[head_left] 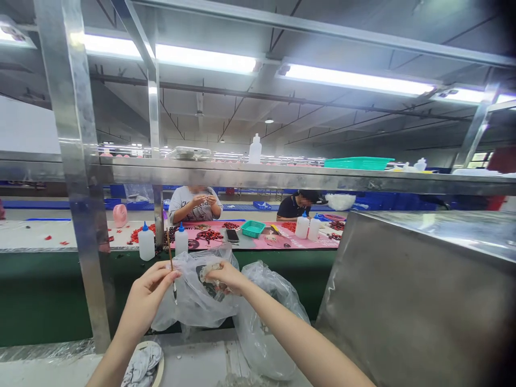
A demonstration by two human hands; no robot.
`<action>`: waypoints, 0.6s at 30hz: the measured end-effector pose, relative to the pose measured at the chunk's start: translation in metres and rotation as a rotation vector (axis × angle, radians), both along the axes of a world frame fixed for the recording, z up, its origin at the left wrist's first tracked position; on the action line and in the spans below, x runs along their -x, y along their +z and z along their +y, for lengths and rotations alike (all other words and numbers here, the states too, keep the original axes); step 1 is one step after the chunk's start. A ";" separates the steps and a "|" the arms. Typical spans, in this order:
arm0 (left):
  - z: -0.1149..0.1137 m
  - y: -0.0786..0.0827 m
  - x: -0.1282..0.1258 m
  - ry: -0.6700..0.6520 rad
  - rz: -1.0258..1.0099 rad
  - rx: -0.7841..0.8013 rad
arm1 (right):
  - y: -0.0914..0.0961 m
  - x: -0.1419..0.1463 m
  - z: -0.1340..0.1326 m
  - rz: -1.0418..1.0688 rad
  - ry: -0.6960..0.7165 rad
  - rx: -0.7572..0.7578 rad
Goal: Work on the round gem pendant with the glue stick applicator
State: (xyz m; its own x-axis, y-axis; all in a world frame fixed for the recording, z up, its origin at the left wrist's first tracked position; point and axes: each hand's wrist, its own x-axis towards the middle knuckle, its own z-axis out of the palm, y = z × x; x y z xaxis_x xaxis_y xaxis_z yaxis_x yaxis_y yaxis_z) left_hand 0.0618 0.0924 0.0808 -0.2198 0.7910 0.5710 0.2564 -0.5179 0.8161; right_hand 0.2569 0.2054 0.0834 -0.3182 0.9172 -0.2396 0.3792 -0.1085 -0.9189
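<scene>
My left hand (150,293) pinches a thin brush (171,262) that stands nearly upright, its dark tip pointing down. My right hand (226,278) is closed on a small pale piece (209,270) at chest height, just right of the brush tip. Both hands hover in front of crumpled clear plastic bags (258,317) that lie on the near bench. A shallow dish with a grey rag (143,365) sits below my left wrist.
A steel post (83,177) and shelf rail (282,177) frame the view. A steel box (419,290) fills the right. Beyond the green belt (48,290), two people work at a pink table with white squeeze bottles (145,243), red parts and a green basket (252,229).
</scene>
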 end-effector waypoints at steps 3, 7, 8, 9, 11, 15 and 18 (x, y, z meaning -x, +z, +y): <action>-0.001 -0.003 -0.005 -0.033 0.044 -0.007 | 0.013 -0.006 -0.001 -0.028 0.022 -0.016; -0.001 -0.005 -0.011 -0.014 0.055 -0.014 | 0.021 -0.019 -0.011 -0.040 0.021 0.006; 0.000 -0.004 -0.013 -0.004 0.054 -0.014 | 0.020 -0.024 -0.016 -0.042 0.010 0.015; 0.001 -0.004 -0.014 0.009 0.053 -0.014 | 0.019 -0.030 -0.021 -0.042 -0.004 0.025; 0.003 -0.003 -0.017 0.031 0.050 -0.015 | 0.013 -0.045 -0.033 -0.036 -0.040 0.047; 0.006 -0.002 -0.023 0.063 0.054 -0.011 | -0.005 -0.079 -0.066 0.005 -0.154 0.110; 0.007 -0.004 -0.024 0.113 0.051 0.006 | -0.021 -0.107 -0.100 0.062 -0.258 0.166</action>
